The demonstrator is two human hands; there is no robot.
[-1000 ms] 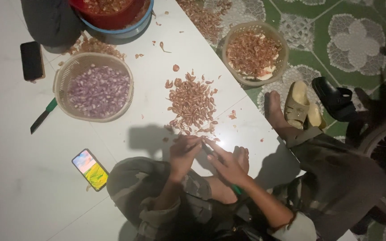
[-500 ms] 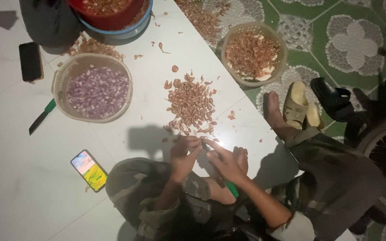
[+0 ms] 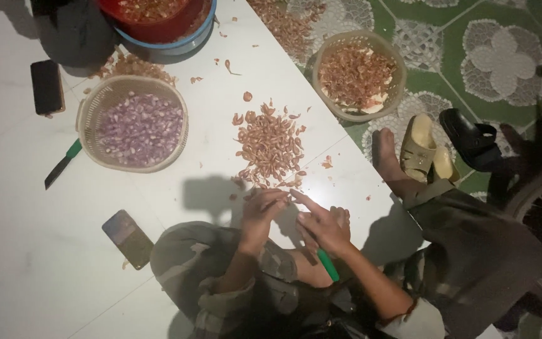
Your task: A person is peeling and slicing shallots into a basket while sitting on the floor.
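1. The left hand pinched something small at its fingertips, too small to identify, just below the pile of peels.
2. The right hand gripped a green-handled knife.
3. A basket of peeled shallots sat well apart, up-left.

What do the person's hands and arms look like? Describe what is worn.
Both hands are bare: the left hand and the right hand show no gloves, and no rings or watch can be made out. The forearms are uncovered; light-coloured sleeves are pushed up near the elbows.
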